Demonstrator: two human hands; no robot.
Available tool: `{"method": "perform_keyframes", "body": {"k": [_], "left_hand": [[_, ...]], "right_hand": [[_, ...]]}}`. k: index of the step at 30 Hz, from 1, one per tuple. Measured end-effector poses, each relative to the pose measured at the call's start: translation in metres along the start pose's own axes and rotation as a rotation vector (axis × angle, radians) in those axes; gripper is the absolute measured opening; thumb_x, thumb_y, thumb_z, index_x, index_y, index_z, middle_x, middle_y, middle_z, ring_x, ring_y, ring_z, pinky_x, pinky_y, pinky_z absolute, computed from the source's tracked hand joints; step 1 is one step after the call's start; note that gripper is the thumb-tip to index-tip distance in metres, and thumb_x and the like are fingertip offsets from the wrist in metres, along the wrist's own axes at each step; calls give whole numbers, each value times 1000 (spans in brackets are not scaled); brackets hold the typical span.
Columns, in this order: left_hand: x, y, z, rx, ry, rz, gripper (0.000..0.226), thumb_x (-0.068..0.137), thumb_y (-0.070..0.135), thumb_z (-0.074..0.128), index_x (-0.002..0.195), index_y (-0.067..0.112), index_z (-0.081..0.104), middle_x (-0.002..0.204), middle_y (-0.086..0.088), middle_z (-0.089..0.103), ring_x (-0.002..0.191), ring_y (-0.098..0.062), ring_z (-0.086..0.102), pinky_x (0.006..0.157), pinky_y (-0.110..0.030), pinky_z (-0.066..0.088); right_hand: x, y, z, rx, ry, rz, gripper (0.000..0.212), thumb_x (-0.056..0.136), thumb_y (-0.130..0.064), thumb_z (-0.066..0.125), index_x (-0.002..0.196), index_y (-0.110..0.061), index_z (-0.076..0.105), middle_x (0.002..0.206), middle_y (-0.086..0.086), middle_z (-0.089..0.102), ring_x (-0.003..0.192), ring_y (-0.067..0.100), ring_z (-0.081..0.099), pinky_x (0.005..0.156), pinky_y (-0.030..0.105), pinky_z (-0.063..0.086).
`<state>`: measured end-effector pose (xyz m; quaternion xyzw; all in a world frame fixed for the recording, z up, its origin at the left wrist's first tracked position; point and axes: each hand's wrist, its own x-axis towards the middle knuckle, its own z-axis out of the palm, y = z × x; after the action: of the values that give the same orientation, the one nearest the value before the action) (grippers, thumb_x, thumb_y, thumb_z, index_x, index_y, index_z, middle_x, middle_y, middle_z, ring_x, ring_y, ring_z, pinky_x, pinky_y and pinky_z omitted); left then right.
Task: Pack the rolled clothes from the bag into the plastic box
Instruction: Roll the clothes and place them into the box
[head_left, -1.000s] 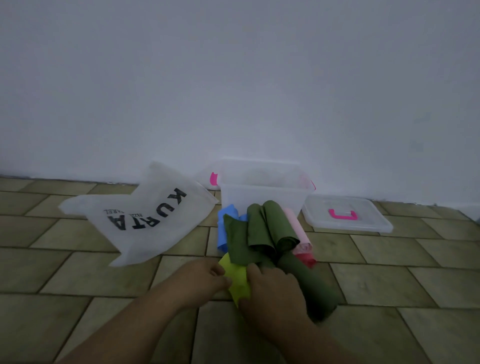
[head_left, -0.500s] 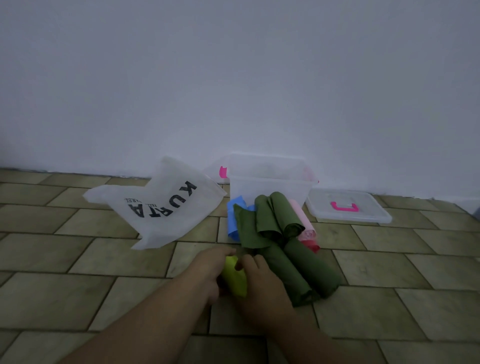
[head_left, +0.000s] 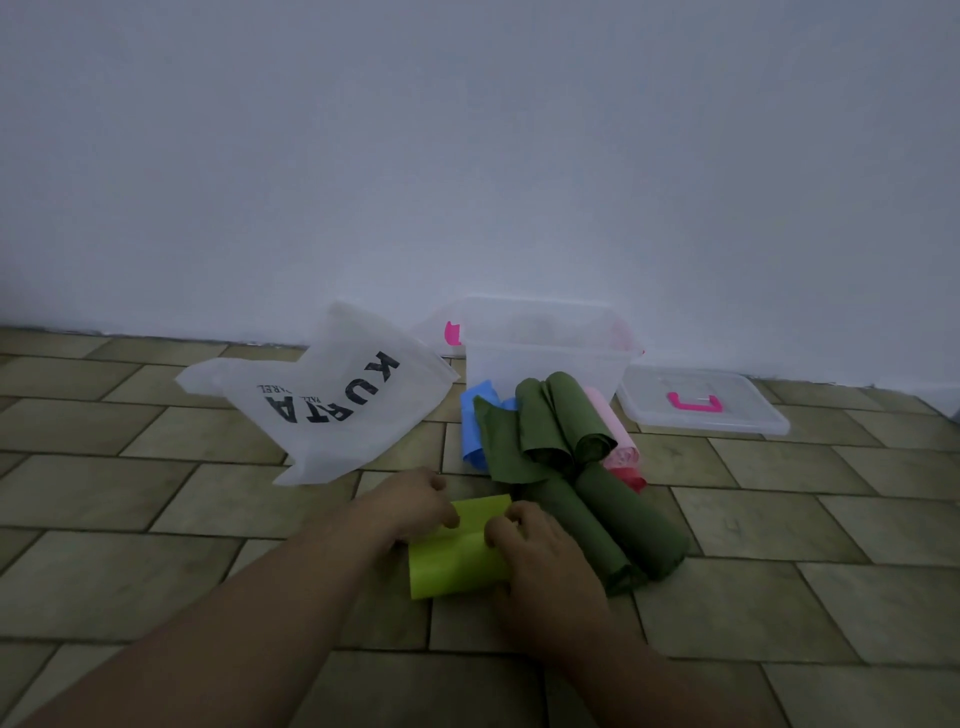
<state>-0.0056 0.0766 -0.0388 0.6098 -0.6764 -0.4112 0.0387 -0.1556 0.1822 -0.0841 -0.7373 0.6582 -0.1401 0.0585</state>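
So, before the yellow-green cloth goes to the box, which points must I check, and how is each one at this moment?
1. Both hands on the yellow-green cloth: ok; left hand and right hand touch it.
2. Cloth rolled tight: not ok; it lies loose, partly flat on the floor.
3. Plastic box open: ok; its lid lies beside it.
4. Space inside the box: cannot tell; the walls are hazy.
5. Path to the box free: not ok; the green rolls lie between.
6. Bag emptied: cannot tell.
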Motion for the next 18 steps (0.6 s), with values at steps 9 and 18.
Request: {"method": "perform_keyframes", "body": {"k": [9,18], "left_hand": [[27,-1,13,83,108,90,42,86,11,57,127,19,55,134,-6,52,117,-21,51,90,-27,44],[46,-11,10,-62,185,113,34,92,11,48,123,19,58,124,-11,57,93,-19,55,76,-29,48]], "right_hand": [[10,-37,28,28,-57,200,96,58,-85,26,140,-36,16,157,-1,8,144,23,3,110,56,8],[43,-40,21,-10,-64,226,73,61,-74,44,121,-33,36,125,-1,42,115,24,35,93,52,27]]}}
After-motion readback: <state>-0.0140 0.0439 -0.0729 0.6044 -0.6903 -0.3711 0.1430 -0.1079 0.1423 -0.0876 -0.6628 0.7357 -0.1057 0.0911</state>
